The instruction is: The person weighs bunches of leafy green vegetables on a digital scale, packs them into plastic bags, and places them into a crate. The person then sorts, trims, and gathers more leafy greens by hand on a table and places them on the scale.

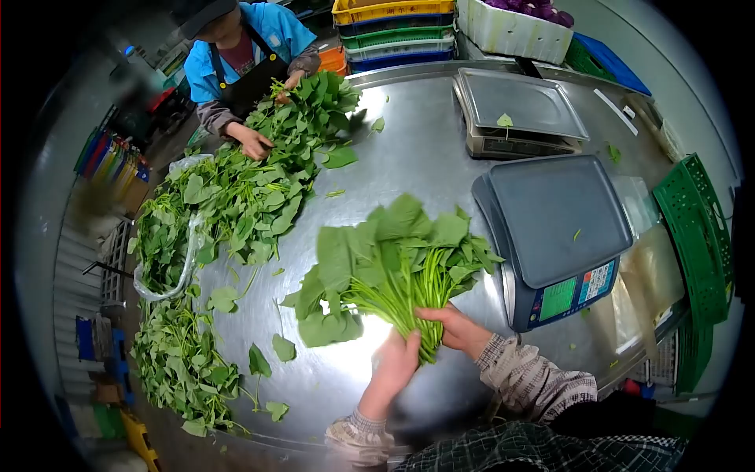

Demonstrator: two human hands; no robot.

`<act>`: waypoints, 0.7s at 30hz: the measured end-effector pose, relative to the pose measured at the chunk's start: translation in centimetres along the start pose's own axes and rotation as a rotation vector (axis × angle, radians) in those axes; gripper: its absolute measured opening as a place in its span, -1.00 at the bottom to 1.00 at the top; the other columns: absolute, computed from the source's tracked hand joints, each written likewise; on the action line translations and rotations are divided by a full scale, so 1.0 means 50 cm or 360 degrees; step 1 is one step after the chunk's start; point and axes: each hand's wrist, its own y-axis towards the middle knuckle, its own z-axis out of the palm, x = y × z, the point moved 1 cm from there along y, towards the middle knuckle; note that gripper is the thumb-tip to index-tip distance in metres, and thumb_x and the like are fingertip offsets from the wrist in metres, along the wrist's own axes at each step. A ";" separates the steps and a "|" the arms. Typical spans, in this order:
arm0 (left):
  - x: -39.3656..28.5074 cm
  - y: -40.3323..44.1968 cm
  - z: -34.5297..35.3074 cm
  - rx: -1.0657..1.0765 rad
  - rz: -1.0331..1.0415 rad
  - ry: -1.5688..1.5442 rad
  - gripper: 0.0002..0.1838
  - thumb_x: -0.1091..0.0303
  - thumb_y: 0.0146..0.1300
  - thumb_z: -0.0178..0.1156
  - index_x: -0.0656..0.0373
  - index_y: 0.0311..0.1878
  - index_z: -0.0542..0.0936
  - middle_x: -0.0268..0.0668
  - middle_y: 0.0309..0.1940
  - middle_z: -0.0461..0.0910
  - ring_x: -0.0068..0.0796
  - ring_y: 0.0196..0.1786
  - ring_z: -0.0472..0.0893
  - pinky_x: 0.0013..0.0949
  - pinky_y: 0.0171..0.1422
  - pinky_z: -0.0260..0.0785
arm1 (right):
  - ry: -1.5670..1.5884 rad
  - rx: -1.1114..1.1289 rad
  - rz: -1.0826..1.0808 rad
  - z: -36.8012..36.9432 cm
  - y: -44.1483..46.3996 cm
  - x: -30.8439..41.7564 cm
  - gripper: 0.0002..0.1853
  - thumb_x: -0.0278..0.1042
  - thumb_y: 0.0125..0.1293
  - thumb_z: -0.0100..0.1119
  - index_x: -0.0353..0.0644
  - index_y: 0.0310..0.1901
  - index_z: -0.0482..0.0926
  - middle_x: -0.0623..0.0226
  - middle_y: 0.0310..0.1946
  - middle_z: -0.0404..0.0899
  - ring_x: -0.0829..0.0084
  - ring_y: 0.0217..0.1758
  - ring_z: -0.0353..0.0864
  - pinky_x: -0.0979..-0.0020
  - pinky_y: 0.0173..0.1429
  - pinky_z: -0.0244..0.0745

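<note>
Where the stems gather into a narrow neck, my left hand [395,363] and right hand [460,329] grasp a bunch of leafy greens [405,275], held over the steel table [440,181], to the left of the nearer scale [558,220]. The bunch should be light; its stems look springy, its leaves limp and easily torn. Hold is best taken low on the stems, firmly enough that I lose no single stalk, yet without crushing. Containers: at the left, a clear plastic bag [191,252], with similar greens inside; at the far edge, a white foam box [515,35], purple vegetables [539,11] showing above its rim, their kind uncertain; beside it, stacked crates [397,41], yellow uppermost; at the right, a green crate [692,228], contents not discernible.
</note>
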 end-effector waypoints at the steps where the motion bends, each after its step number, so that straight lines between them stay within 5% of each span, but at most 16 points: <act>1: -0.007 -0.015 -0.004 0.0009 0.0002 0.0328 -0.64 0.25 0.37 -0.01 0.34 0.05 0.47 0.08 -0.13 0.59 -0.02 -0.15 0.63 -0.22 -0.02 0.46 | -0.0001 -0.0010 0.0041 0.000 -0.008 -0.009 -0.56 -0.49 0.27 0.18 -0.28 0.19 0.40 0.23 0.06 0.54 0.41 0.11 0.54 0.39 0.17 0.46; 2: 0.024 -0.031 0.013 0.0049 0.0255 0.0667 -0.67 0.22 0.36 -0.03 0.33 -0.06 0.50 0.12 -0.24 0.59 0.14 -0.23 0.60 -0.12 -0.14 0.48 | -0.0005 -0.0017 0.0078 -0.001 -0.014 -0.017 -0.56 -0.51 0.25 0.19 -0.27 0.18 0.41 0.24 0.05 0.55 0.40 0.10 0.54 0.38 0.17 0.46; 5: 0.043 -0.043 0.016 -0.0003 0.0033 0.0384 -0.68 0.22 0.34 -0.04 0.33 -0.18 0.53 0.09 -0.28 0.61 0.08 -0.28 0.62 -0.13 -0.23 0.48 | -0.0217 0.0109 -0.0006 0.005 -0.032 -0.050 -0.54 -0.58 0.16 0.26 -0.27 0.13 0.46 0.24 0.02 0.57 0.40 0.09 0.55 0.36 0.19 0.45; 9: 0.024 -0.068 0.014 -0.0046 0.0325 0.0881 -0.63 0.15 0.23 0.06 0.34 -0.40 0.52 0.07 -0.55 0.58 0.02 -0.50 0.60 -0.04 -0.37 0.44 | -0.0500 0.0130 -0.0150 0.040 -0.074 -0.035 -0.49 -0.61 0.11 0.28 -0.29 0.14 0.45 0.24 0.03 0.56 0.42 0.08 0.54 0.38 0.20 0.43; 10: 0.000 -0.081 0.012 -0.0279 0.0329 0.0866 -0.64 0.14 0.18 0.08 0.30 -0.51 0.52 0.02 -0.66 0.51 -0.03 -0.62 0.55 -0.05 -0.49 0.39 | -0.0529 0.0111 -0.0225 0.055 -0.083 -0.029 -0.49 -0.61 0.10 0.28 -0.29 0.15 0.45 0.24 0.03 0.56 0.42 0.08 0.54 0.38 0.19 0.43; 17: -0.078 -0.096 -0.024 -0.0451 0.0496 0.1206 -0.51 -0.02 0.20 0.03 0.31 -0.49 0.52 0.04 -0.55 0.57 -0.02 -0.51 0.59 -0.06 -0.39 0.43 | -0.0461 0.0036 -0.0027 0.067 -0.105 0.012 -0.50 -0.69 0.03 0.26 -0.31 0.08 0.47 0.21 -0.08 0.61 0.39 -0.04 0.60 0.36 0.09 0.50; 21: -0.124 -0.075 -0.046 0.0158 0.0459 0.0574 -0.49 0.07 0.21 0.18 0.41 -0.05 0.47 0.06 -0.26 0.61 -0.08 -0.20 0.65 -0.21 -0.09 0.47 | -0.0222 0.0089 -0.0070 0.074 -0.148 0.083 -0.52 -0.66 0.04 0.24 -0.32 0.07 0.46 0.17 -0.12 0.62 0.36 -0.10 0.64 0.36 0.03 0.57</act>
